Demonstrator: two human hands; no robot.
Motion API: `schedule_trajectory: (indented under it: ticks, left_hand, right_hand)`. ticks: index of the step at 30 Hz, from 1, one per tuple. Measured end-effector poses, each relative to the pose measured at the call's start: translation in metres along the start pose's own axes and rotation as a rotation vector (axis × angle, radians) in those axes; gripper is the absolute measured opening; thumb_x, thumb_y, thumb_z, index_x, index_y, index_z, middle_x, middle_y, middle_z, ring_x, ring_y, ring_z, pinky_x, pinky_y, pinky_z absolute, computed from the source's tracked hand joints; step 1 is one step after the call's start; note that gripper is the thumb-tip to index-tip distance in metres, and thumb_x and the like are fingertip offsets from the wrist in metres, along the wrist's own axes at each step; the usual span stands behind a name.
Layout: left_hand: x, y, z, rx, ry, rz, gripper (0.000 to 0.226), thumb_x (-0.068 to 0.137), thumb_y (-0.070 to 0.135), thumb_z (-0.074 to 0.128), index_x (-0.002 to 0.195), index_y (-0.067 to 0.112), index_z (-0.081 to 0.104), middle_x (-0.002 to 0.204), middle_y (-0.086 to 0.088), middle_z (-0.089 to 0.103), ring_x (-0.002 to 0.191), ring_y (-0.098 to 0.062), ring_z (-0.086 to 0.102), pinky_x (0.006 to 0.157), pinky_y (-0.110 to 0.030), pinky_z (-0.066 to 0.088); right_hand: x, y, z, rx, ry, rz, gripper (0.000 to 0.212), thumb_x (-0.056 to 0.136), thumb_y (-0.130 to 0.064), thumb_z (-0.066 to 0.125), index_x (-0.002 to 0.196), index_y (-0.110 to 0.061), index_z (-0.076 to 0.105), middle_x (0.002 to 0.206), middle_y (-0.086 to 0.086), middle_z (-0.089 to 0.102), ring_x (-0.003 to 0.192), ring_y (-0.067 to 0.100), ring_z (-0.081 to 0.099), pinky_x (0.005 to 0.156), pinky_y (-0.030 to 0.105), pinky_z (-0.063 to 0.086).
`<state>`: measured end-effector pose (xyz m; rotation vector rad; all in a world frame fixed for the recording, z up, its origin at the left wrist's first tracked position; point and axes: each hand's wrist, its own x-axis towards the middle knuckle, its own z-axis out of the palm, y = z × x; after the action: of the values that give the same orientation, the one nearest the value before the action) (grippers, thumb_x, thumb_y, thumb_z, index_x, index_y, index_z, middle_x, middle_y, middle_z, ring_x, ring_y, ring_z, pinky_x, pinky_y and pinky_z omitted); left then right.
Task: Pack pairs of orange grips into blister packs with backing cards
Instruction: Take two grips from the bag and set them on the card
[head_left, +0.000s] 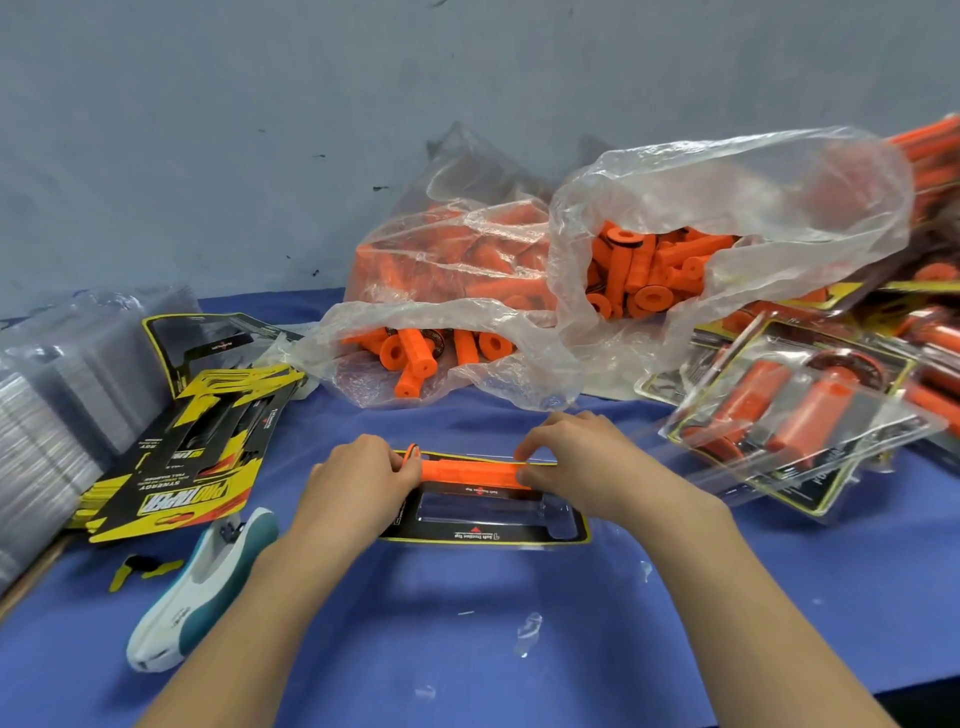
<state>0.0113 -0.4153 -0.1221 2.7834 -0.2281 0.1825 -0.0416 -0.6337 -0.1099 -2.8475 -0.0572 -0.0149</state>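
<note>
A clear blister pack with a black and yellow backing card (488, 525) lies on the blue table in front of me. One orange grip (467, 470) lies across its far cavity. My left hand (358, 483) holds the grip's left end with curled fingers. My right hand (566, 457) pinches its right end. The near cavity of the pack shows no grip. Two clear plastic bags hold loose orange grips: one at the centre (415, 353) and one to the right (649, 270).
A stack of black and yellow backing cards (192, 452) lies at the left beside stacked clear blisters (57, 410). A white and teal stapler (202, 582) lies near my left forearm. Filled packs (795, 415) pile up at the right. A grey wall stands behind.
</note>
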Motion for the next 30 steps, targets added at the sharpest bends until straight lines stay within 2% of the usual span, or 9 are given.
schedule_trajectory:
  ticks: [6, 10, 15, 18, 21, 23, 25, 27, 30]
  left_hand:
    - [-0.001, 0.004, -0.002, 0.032, -0.023, -0.031, 0.054, 0.096, 0.048, 0.051, 0.064, 0.008, 0.064, 0.055, -0.003, 0.049, 0.067, -0.030, 0.052, 0.056, -0.035, 0.031]
    - [-0.003, 0.025, -0.020, -0.058, 0.128, 0.028, 0.037, 0.095, 0.049, 0.051, 0.104, 0.016, 0.065, 0.090, 0.001, 0.066, 0.097, -0.028, 0.061, 0.081, -0.039, 0.046]
    - [0.017, 0.109, -0.022, -0.336, 0.184, 0.381, 0.014, 0.097, 0.038, 0.053, 0.104, 0.028, 0.059, 0.095, 0.011, 0.060, 0.081, -0.001, 0.057, 0.070, -0.024, 0.040]
    - [0.061, 0.179, 0.003, -0.346, 0.106, 0.495, 0.020, 0.098, 0.027, 0.050, 0.110, 0.017, 0.063, 0.108, -0.001, 0.064, 0.094, -0.015, 0.060, 0.078, -0.025, 0.039]
    - [0.117, 0.241, 0.033, -0.242, -0.002, 0.529, 0.026, 0.098, 0.015, 0.042, 0.112, 0.007, 0.063, 0.117, -0.011, 0.063, 0.103, -0.026, 0.059, 0.083, -0.032, 0.045]
    - [0.149, 0.267, 0.051, -0.123, -0.047, 0.507, 0.020, 0.094, 0.008, 0.043, 0.085, 0.004, 0.060, 0.106, -0.020, 0.064, 0.085, -0.031, 0.055, 0.070, -0.035, 0.041]
    - [0.173, 0.278, 0.067, 0.002, -0.079, 0.482, 0.021, 0.093, 0.006, 0.047, 0.072, 0.005, 0.052, 0.093, -0.022, 0.060, 0.077, -0.031, 0.049, 0.066, -0.035, 0.035]
    - [0.194, 0.278, 0.082, 0.150, -0.093, 0.456, 0.015, 0.095, 0.006, 0.049, 0.089, 0.000, 0.061, 0.096, -0.021, 0.058, 0.084, -0.035, 0.054, 0.070, -0.036, 0.036]
    - [0.226, 0.270, 0.101, 0.327, -0.196, 0.431, 0.028, 0.097, 0.009, 0.051, 0.122, -0.001, 0.060, 0.119, -0.024, 0.060, 0.108, -0.042, 0.057, 0.089, -0.041, 0.046]
  right_hand:
    - [0.002, 0.006, -0.002, 0.083, 0.039, 0.007, 0.033, 0.100, -0.043, 0.045, 0.125, -0.030, 0.061, 0.130, 0.003, 0.055, 0.124, 0.027, 0.044, 0.104, 0.040, 0.035]
    - [0.007, 0.022, -0.017, 0.278, 0.181, 0.049, 0.036, 0.099, -0.039, 0.049, 0.130, -0.026, 0.059, 0.134, 0.002, 0.057, 0.123, 0.022, 0.050, 0.102, 0.037, 0.041]
    - [0.016, 0.040, -0.043, 1.126, 0.483, 0.266, 0.032, 0.096, -0.025, 0.053, 0.128, -0.022, 0.057, 0.110, -0.005, 0.062, 0.093, 0.007, 0.058, 0.071, 0.020, 0.043]
    - [0.021, 0.054, -0.055, 1.694, 0.595, 0.447, 0.012, 0.097, -0.018, 0.048, 0.103, -0.020, 0.058, 0.097, -0.001, 0.056, 0.082, 0.014, 0.050, 0.067, 0.026, 0.041]
    - [0.022, 0.070, -0.054, 2.017, 0.627, 0.593, 0.013, 0.097, -0.020, 0.046, 0.086, -0.018, 0.053, 0.096, 0.003, 0.052, 0.083, 0.020, 0.052, 0.081, 0.029, 0.049]
    - [0.024, 0.079, -0.050, 2.096, 0.629, 0.654, 0.017, 0.098, -0.024, 0.048, 0.083, -0.018, 0.052, 0.101, 0.004, 0.054, 0.119, 0.032, 0.057, 0.100, 0.040, 0.047]
    - [0.026, 0.084, -0.049, 2.168, 0.622, 0.658, 0.020, 0.098, -0.027, 0.050, 0.080, -0.018, 0.049, 0.098, 0.006, 0.050, 0.100, 0.033, 0.060, 0.111, 0.047, 0.038]
    - [0.027, 0.088, -0.049, 2.196, 0.603, 0.668, 0.023, 0.097, -0.026, 0.051, 0.075, -0.018, 0.047, 0.088, 0.007, 0.048, 0.117, 0.041, 0.058, 0.110, 0.048, 0.034]
    - [0.031, 0.095, -0.049, 2.229, 0.585, 0.662, 0.022, 0.095, -0.019, 0.050, 0.073, -0.015, 0.051, 0.076, 0.005, 0.052, 0.073, 0.027, 0.057, 0.092, 0.044, 0.052]
